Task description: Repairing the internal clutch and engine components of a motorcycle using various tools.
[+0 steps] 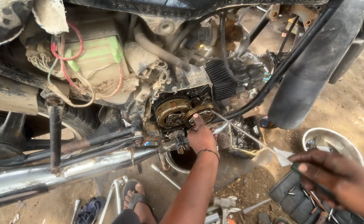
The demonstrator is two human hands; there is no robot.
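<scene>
since the engine side cover is off, the clutch lies bare; left hand presses the brass gear, grip apart; right hand, grip clamped on a green-handled tool.

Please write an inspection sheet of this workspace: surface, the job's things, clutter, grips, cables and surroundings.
Surface: bare sandy ground, oily near the engine.
Job's things: opened motorcycle engine with brass-coloured gears showing; dark pan beneath it.
Clutter: wrenches, metal bowl, dark tool pouch, blue rag.
Grips: left hand touches the front gear; right hand holds a green-handled tool over the pouch.
Cables: red and white wires loose around the green battery; black hoses hang near the engine.
Surroundings: exhaust pipe, front tyre, a sandalled foot.
</scene>
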